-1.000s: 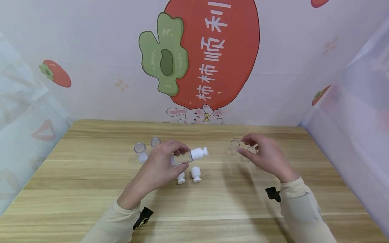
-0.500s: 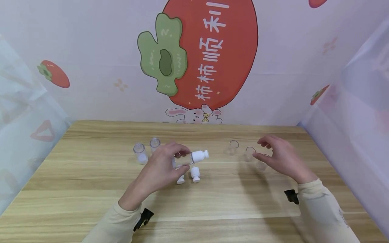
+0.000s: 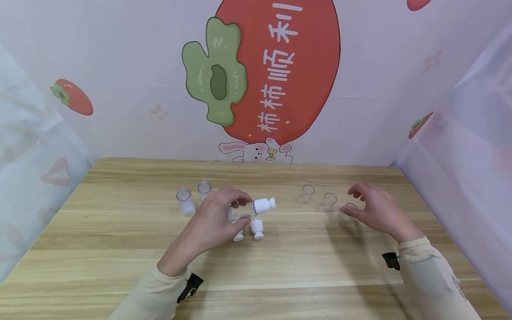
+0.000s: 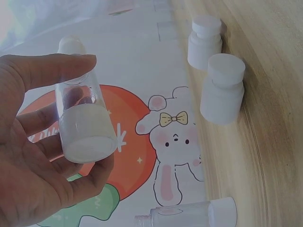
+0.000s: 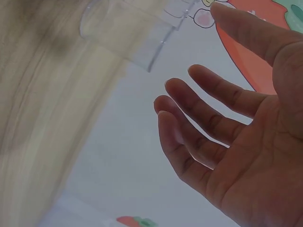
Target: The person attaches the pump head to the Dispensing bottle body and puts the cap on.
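White-topped, a clear bottle (image 4: 86, 130) is grasped in the left hand (image 3: 214, 218) above the table (image 3: 280, 275), long axis nearly level, white end pointed toward the right edge. Just left of the right hand (image 3: 378, 210), by whose loosely bent fingers nothing is held, a clear cup (image 3: 346, 216) is set upright; contact cannot be told. Two more cups (image 3: 329, 203) are lined up toward the far edge. White bases are seen inside two standing bottles (image 3: 186, 205); no contents can be made out in the cups.

Two bottles (image 3: 187, 207) left, three cups (image 3: 329, 204) right on table (image 3: 280, 275), two bottle tops (image 3: 258, 228) nearer, between
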Demonstrator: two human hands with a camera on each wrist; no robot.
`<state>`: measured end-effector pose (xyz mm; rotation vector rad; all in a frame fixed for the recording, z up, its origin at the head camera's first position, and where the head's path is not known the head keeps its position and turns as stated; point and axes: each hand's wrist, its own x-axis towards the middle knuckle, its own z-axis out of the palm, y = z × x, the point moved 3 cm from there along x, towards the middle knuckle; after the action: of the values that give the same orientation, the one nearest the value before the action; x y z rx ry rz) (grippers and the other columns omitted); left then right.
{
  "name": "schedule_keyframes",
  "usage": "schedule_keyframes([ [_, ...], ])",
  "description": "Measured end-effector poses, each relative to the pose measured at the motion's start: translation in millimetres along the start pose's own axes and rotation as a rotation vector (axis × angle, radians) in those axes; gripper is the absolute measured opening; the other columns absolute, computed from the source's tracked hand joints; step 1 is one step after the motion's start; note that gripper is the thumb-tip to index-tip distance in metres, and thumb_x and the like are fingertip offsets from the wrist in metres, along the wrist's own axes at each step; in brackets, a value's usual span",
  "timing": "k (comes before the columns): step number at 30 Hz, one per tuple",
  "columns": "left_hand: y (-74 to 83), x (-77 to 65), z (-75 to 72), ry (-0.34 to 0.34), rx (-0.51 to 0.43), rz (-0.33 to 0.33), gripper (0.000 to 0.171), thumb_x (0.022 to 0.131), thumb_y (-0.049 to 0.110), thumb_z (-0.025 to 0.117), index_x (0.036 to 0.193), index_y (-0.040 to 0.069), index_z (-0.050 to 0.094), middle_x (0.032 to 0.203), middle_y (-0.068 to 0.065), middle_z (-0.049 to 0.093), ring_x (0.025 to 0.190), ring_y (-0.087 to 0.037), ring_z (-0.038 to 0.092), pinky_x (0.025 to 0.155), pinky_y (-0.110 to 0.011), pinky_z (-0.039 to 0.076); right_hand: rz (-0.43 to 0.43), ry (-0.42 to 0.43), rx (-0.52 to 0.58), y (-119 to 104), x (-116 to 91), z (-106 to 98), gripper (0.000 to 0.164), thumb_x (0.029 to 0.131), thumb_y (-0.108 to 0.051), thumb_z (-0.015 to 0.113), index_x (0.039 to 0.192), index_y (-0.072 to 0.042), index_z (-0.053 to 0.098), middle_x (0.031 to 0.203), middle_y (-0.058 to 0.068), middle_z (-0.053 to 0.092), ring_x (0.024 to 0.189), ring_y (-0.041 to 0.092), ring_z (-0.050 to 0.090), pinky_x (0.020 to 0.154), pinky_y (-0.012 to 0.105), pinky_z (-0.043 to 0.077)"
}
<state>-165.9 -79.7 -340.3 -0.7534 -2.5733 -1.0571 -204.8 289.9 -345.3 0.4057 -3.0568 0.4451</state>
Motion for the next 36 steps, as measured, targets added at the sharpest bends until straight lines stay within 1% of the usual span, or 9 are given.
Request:
schedule_keyframes([
  [5,0.6,0.3,-0.2,-0.005,-0.002,-0.004,0.034,0.074,0.006,0.089,0.105,0.009,0.074,0.100,-0.001,0.071,0.087,-0.019,0.063,0.078,-0.035,0.052,0.018,-0.032,-0.004,4.8,2.5,7.0,0.055,0.088,-0.041,0.078,0.121,0.000,0.064,0.113,0.020,0.066,0.100,0.037,0.062,0.081,0.054,0.050],
  [13,0.4,0.6,0.4,-0.010,-0.008,-0.001,0.035,0.074,0.005,0.089,0.105,0.008,0.074,0.100,-0.004,0.072,0.088,-0.023,0.065,0.079,-0.036,0.052,-0.006,-0.049,-0.005,10.2,6.2,17.8,0.050,0.086,-0.035,0.081,0.118,0.001,0.065,0.105,0.017,0.067,0.094,0.032,0.064,0.079,0.052,0.051],
  [20,0.2,0.5,0.7,-0.004,-0.001,0.001,0.035,0.073,0.005,0.090,0.104,0.009,0.074,0.099,-0.004,0.072,0.087,-0.022,0.065,0.078,-0.036,0.052,0.005,-0.084,0.012,11.5,9.5,25.3,0.048,0.085,-0.030,0.081,0.117,0.001,0.066,0.103,0.015,0.068,0.093,0.033,0.064,0.079,0.052,0.051],
  [27,1.1,0.7,0.7,-0.006,-0.008,-0.017,0.035,0.073,0.006,0.090,0.104,0.010,0.074,0.099,0.000,0.070,0.087,-0.015,0.063,0.078,-0.034,0.053,0.005,-0.106,0.021,8.9,10.7,25.9,0.037,0.085,-0.022,0.081,0.110,0.001,0.067,0.096,0.010,0.067,0.087,0.028,0.064,0.075,0.048,0.052],
  [31,1.3,0.7,0.6,-0.005,-0.007,-0.014,0.034,0.073,0.005,0.090,0.104,0.010,0.074,0.098,0.001,0.070,0.087,-0.015,0.063,0.078,-0.034,0.053,0.007,-0.109,0.015,8.4,10.5,25.7,0.032,0.085,-0.021,0.081,0.106,0.000,0.068,0.094,0.008,0.067,0.086,0.027,0.064,0.074,0.047,0.052],
  [36,2.0,0.4,0.2,-0.002,-0.001,-0.013,0.034,0.073,0.005,0.090,0.103,0.010,0.074,0.098,0.001,0.070,0.086,-0.015,0.063,0.078,-0.033,0.053,0.013,-0.117,0.020,8.4,8.5,23.4,0.033,0.085,-0.021,0.082,0.105,0.002,0.068,0.095,0.012,0.067,0.087,0.030,0.064,0.075,0.049,0.052],
])
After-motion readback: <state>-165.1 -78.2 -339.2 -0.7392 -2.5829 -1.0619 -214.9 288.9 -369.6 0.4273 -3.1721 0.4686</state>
